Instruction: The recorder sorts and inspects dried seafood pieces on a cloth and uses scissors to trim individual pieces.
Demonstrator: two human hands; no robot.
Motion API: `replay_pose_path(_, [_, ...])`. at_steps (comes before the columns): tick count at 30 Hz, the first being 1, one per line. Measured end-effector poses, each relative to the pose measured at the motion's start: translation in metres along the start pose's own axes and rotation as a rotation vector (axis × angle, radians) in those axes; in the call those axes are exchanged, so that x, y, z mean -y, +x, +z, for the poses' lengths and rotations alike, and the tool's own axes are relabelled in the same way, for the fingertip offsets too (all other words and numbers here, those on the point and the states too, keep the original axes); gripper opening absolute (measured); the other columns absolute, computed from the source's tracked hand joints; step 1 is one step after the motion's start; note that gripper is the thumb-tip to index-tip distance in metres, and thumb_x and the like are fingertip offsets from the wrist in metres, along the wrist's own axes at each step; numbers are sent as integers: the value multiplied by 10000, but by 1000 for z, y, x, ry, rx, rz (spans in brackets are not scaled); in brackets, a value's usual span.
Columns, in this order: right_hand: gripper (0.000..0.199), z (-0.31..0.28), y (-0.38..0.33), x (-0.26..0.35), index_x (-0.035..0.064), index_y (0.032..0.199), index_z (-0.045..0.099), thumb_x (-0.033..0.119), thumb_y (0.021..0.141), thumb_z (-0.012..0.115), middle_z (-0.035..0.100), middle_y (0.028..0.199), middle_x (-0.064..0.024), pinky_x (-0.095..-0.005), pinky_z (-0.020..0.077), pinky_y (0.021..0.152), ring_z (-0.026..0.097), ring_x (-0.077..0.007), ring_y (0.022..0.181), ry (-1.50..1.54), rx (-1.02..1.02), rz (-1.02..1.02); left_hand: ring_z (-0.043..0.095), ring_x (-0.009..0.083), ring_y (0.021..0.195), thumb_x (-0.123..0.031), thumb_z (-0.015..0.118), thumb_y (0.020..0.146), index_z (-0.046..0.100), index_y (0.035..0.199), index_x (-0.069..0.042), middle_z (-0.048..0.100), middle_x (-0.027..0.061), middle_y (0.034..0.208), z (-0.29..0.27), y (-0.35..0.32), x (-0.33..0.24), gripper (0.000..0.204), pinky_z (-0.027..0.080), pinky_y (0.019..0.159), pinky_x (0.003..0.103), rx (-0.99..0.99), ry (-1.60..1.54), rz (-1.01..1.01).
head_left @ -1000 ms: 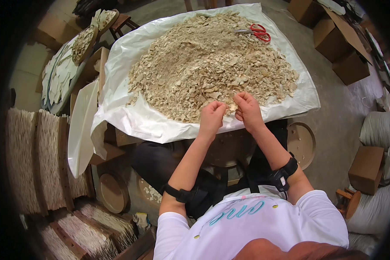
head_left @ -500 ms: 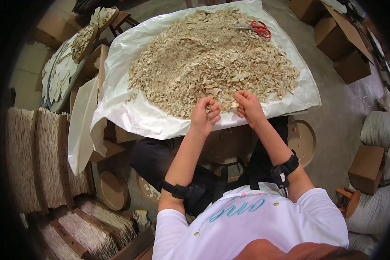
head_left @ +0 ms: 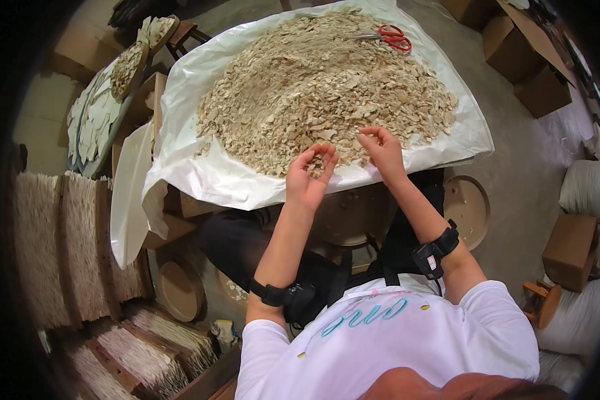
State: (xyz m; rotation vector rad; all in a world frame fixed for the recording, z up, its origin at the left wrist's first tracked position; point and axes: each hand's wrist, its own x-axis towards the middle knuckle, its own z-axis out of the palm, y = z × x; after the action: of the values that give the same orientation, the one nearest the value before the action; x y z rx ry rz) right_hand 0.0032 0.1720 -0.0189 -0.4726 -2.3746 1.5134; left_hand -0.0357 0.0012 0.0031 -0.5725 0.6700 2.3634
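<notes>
I am sorting the tan flake pile (head_left: 327, 80): left hand (head_left: 308, 179) cupping flakes palm-up, right hand (head_left: 382, 148) pinching one at the near edge; next, a careful pick.

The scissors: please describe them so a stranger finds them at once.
A white plastic sheet carries a large heap of pale tan flakes. On the heap's far right edge lie the scissors. Their red handles are the only bright colour there.

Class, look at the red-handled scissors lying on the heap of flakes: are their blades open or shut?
Shut, it seems: the scissors show one narrow blade line from the red handles, lying flat on the pale flakes. They are small here.
</notes>
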Motion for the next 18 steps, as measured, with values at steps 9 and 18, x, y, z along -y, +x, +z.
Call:
replay_pose_path(9, [285, 23, -31, 14, -29, 1050, 476, 192, 872, 439, 503, 993, -101, -328, 384, 867, 469, -191, 935, 1727, 50, 703, 483, 270, 1024, -97, 367, 841, 477, 956, 45, 519, 156, 997, 29, -12, 40, 214, 403, 929, 396, -14, -163, 247])
replay_pose_path(18, [280, 17, -42, 16, 14, 1041, 516, 210, 846, 476, 492, 1027, -82, -345, 355, 906, 450, -198, 983, 1856, 28, 760, 453, 203, 1055, -245, 282, 892, 514, 992, 18, 529, 124, 1071, 45, -14, 83, 365, 322, 929, 315, 110, 495, 596])
